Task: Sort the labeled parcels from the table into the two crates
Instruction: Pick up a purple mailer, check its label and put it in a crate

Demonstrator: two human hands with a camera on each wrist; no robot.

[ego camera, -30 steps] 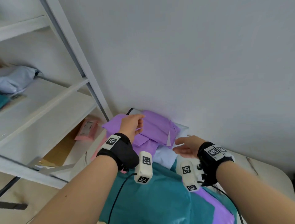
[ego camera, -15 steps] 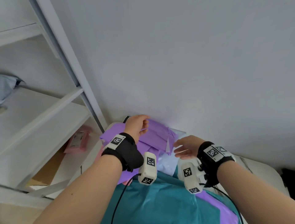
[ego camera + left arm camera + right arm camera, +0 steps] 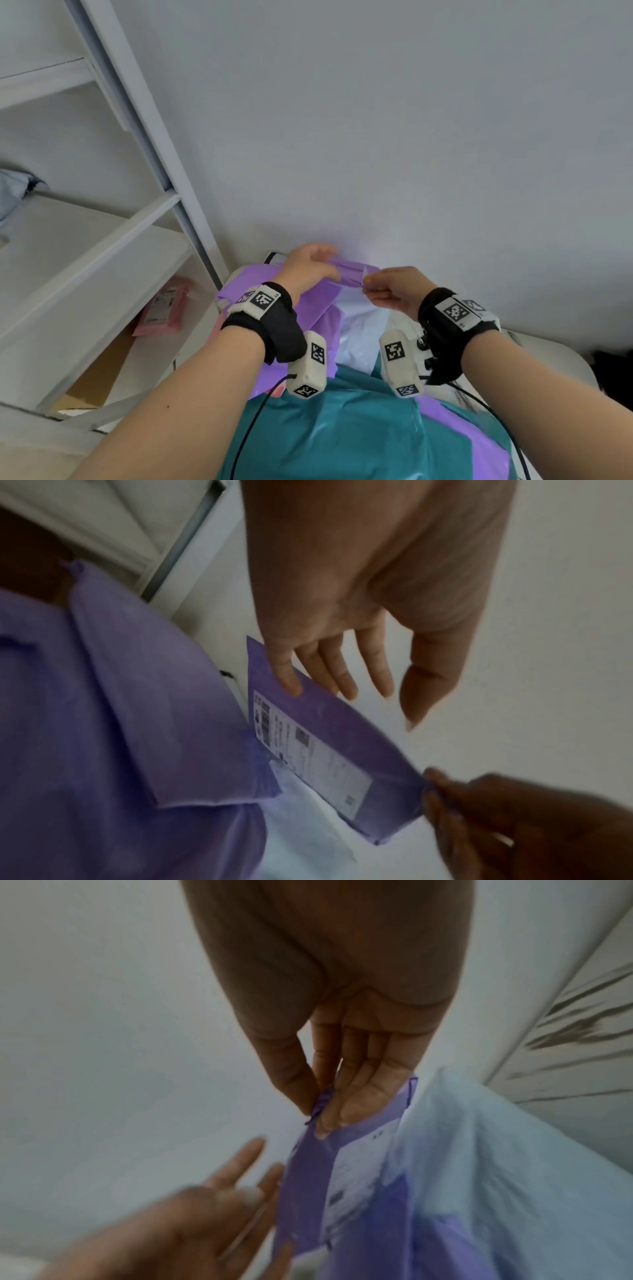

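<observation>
A small purple parcel [image 3: 350,274] with a white label [image 3: 313,753] stands tilted on its edge on top of the pile, close to the wall. My right hand [image 3: 318,1112] pinches its near corner between thumb and fingers, in the head view at the right end [image 3: 368,289]. My left hand [image 3: 342,696] is spread with straight fingers; one fingertip [image 3: 291,685] touches the parcel's far end. In the head view the left hand [image 3: 318,263] sits at the parcel's left end. No crate is in view.
Under the hands lie a larger purple parcel [image 3: 308,308], a light blue one [image 3: 359,329] and a teal one [image 3: 342,431]. A white shelf rack [image 3: 147,113] stands at the left with a pink parcel [image 3: 161,310] low on it. The wall [image 3: 376,137] is right behind.
My right hand moved left and took the small purple parcel's corner in a pinch. My left hand slid toward the wall to the far end, and the parcel tipped up on edge.
</observation>
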